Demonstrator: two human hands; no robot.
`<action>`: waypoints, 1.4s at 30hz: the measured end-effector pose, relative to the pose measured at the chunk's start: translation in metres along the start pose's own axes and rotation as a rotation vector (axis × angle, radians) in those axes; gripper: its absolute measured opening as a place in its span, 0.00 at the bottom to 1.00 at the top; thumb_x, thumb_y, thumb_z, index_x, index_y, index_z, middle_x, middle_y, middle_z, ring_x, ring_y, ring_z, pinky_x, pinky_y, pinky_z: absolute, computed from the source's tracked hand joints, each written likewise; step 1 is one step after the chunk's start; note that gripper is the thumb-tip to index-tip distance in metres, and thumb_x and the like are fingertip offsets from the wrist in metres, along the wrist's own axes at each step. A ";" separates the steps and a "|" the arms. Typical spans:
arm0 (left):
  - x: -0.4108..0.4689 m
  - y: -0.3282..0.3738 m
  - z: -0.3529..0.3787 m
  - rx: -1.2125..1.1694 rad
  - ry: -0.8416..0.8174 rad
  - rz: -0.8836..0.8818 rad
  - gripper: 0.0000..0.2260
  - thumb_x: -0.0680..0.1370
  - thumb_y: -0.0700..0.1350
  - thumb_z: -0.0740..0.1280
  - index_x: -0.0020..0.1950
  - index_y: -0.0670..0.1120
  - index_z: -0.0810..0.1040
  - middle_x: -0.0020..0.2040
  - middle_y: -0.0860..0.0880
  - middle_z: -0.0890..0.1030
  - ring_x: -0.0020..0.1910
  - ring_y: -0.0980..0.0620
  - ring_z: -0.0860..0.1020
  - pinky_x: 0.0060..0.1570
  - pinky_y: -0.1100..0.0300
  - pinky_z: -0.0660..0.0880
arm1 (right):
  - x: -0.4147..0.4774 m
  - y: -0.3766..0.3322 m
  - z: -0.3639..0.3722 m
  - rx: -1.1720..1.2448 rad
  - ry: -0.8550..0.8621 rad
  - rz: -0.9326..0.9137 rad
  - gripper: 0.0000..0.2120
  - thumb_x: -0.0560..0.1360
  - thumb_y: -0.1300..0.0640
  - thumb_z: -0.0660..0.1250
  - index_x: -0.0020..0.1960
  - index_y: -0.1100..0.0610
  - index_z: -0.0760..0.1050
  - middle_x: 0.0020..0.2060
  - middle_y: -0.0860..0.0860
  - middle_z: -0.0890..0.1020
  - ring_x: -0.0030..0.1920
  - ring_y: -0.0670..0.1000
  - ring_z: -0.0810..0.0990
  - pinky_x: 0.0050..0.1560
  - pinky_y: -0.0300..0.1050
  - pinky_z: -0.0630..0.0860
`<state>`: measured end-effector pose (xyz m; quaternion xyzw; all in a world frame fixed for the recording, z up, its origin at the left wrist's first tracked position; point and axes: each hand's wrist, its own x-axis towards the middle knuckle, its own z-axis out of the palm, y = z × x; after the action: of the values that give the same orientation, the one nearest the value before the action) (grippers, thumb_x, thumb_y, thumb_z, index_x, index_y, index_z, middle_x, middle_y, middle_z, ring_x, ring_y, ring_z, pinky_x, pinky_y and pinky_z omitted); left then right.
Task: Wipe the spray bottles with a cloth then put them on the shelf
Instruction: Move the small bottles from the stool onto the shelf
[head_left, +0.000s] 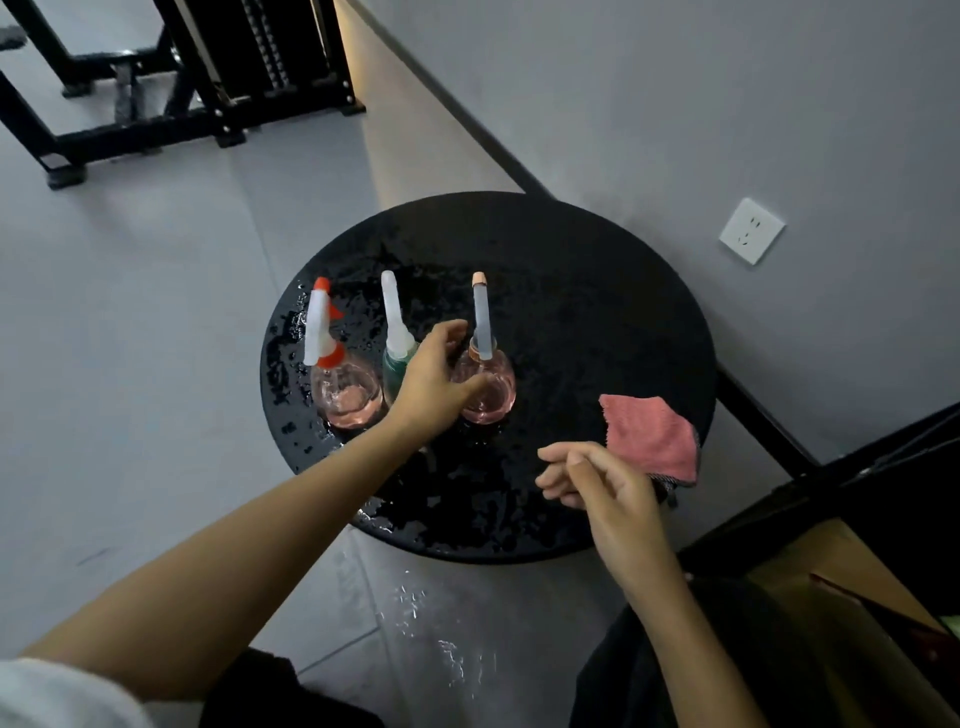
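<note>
Loosely curled and holding nothing, my right hand hovers nearest; my left hand, spread apart, touches the upright spray bottle of pink liquid, nozzle pointing away.

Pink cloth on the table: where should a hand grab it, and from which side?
Pinch the cloth at its near right corner, coming from the near side, close to the right hand. It lies flat on the table, but that corner seems to overhang the rim, so fingers can probably get under it.
</note>
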<state>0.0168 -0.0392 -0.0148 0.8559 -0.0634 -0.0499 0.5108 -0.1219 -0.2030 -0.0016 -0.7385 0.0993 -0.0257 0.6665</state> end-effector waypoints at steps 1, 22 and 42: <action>0.006 -0.001 0.002 0.004 -0.010 0.008 0.29 0.73 0.38 0.75 0.71 0.41 0.68 0.69 0.46 0.74 0.68 0.52 0.71 0.65 0.62 0.67 | 0.001 0.001 0.000 0.004 0.008 0.007 0.14 0.80 0.65 0.58 0.46 0.55 0.81 0.37 0.53 0.84 0.37 0.46 0.81 0.41 0.36 0.75; 0.031 -0.012 0.009 -0.052 0.039 0.014 0.09 0.72 0.39 0.76 0.49 0.43 0.79 0.48 0.40 0.83 0.50 0.40 0.82 0.56 0.42 0.77 | -0.007 0.004 -0.007 -0.033 0.018 0.042 0.13 0.81 0.62 0.58 0.47 0.52 0.81 0.37 0.50 0.84 0.37 0.44 0.81 0.41 0.35 0.74; -0.086 0.191 0.049 -0.259 -0.296 0.465 0.16 0.70 0.46 0.74 0.56 0.42 0.80 0.50 0.42 0.84 0.52 0.45 0.84 0.57 0.48 0.80 | -0.123 -0.084 -0.146 0.060 0.337 -0.240 0.13 0.81 0.63 0.58 0.48 0.56 0.81 0.38 0.52 0.84 0.40 0.47 0.82 0.44 0.35 0.77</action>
<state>-0.0860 -0.1580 0.1317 0.7297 -0.3245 -0.0637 0.5985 -0.2577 -0.3161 0.1093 -0.7102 0.1201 -0.2310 0.6541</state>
